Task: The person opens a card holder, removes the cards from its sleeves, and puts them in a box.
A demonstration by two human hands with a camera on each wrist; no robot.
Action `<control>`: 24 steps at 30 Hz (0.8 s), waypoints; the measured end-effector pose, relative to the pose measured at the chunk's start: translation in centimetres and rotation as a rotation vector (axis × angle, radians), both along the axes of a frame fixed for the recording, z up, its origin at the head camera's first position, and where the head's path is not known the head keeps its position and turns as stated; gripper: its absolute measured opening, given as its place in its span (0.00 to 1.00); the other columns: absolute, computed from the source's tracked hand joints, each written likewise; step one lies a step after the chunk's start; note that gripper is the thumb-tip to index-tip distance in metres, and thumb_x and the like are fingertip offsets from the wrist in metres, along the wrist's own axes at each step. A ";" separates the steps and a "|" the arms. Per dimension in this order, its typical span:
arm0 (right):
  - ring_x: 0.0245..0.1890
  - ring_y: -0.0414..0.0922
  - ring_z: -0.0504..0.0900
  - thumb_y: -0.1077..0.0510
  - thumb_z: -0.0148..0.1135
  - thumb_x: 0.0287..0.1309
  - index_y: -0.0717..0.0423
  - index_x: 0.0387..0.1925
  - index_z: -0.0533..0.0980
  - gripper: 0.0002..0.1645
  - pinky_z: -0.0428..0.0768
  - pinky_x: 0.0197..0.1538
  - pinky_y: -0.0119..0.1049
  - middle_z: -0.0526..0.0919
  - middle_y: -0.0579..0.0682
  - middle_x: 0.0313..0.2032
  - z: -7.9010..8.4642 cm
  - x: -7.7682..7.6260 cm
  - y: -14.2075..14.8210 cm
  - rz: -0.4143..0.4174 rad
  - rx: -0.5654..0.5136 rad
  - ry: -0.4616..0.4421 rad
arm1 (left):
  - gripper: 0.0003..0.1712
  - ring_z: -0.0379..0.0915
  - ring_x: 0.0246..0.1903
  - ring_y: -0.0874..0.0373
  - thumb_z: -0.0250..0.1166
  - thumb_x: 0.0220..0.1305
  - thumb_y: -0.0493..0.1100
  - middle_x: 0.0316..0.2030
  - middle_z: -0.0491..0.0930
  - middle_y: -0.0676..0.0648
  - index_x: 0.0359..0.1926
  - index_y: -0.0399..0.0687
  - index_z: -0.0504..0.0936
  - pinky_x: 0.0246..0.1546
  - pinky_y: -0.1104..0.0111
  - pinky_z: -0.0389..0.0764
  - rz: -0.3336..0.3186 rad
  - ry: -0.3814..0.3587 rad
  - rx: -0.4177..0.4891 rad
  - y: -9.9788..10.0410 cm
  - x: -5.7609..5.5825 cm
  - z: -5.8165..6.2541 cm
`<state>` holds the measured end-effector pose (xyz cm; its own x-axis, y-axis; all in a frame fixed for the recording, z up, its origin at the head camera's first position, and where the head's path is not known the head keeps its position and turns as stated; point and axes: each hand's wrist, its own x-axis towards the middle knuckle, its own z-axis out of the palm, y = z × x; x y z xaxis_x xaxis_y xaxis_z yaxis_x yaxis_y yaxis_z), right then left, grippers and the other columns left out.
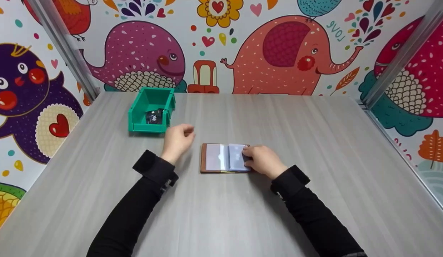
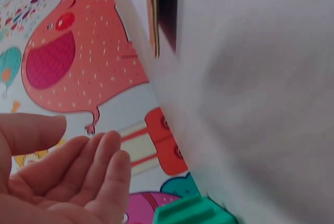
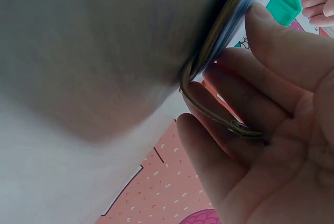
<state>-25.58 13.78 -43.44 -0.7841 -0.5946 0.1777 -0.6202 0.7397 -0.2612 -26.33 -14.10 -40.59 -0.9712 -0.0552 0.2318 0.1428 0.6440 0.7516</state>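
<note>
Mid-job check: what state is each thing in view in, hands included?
Card holder: open, lying on the table.
Clear sleeves: exposed, contents unclear.
Snap strap: unfastened.
Green bin: upright, open-topped, not empty.
Black item: lying inside the bin.
Left hand: empty, fingers loosely bent.
Right hand: gripping the card holder's right side.

Brown card holder [image 1: 225, 158], lying open on the grey tabletop [image 1: 221, 214]
Clear plastic sleeves [image 1: 237, 157] inside; its curved strap [image 3: 211, 114] sticks out.

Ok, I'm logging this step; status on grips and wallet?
Left grip empty, near green bin. Right grip holds opened wallet at right side. Nothing visible in the way.
</note>
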 end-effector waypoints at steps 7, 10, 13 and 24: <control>0.48 0.57 0.83 0.66 0.72 0.50 0.61 0.31 0.81 0.07 0.80 0.49 0.49 0.84 0.59 0.51 0.0 0.0 -0.1 -0.001 -0.006 0.002 | 0.17 0.79 0.47 0.44 0.62 0.63 0.32 0.47 0.83 0.35 0.52 0.30 0.82 0.52 0.56 0.77 -0.064 -0.044 -0.049 1.4 1.1 -0.7; 0.48 0.57 0.83 0.66 0.73 0.50 0.61 0.31 0.81 0.07 0.80 0.49 0.49 0.84 0.59 0.51 0.1 0.0 -0.1 -0.008 -0.010 -0.006 | 0.17 0.79 0.47 0.43 0.63 0.63 0.33 0.47 0.83 0.35 0.52 0.29 0.81 0.51 0.55 0.77 -0.087 -0.064 -0.079 1.7 1.4 -0.9; 0.49 0.57 0.83 0.66 0.72 0.50 0.62 0.36 0.83 0.09 0.79 0.50 0.49 0.83 0.59 0.51 0.1 0.0 -0.1 -0.019 -0.011 -0.017 | 0.18 0.79 0.48 0.41 0.64 0.63 0.34 0.47 0.82 0.33 0.52 0.27 0.81 0.52 0.54 0.77 -0.112 -0.080 -0.119 2.0 1.6 -1.2; 0.50 0.58 0.82 0.66 0.72 0.51 0.62 0.39 0.84 0.11 0.79 0.50 0.50 0.83 0.59 0.52 0.1 0.1 -0.1 -0.029 -0.010 -0.033 | 0.12 0.62 0.24 0.52 0.65 0.60 0.35 0.20 0.65 0.50 0.22 0.40 0.73 0.29 0.63 0.64 -0.159 -0.101 -0.247 2.6 1.9 -2.1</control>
<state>-25.50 13.71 -43.29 -0.8065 -0.5699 0.1573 -0.5894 0.7543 -0.2891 -24.40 -11.51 -42.71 -0.9819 0.1455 0.1211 0.1891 0.7846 0.5905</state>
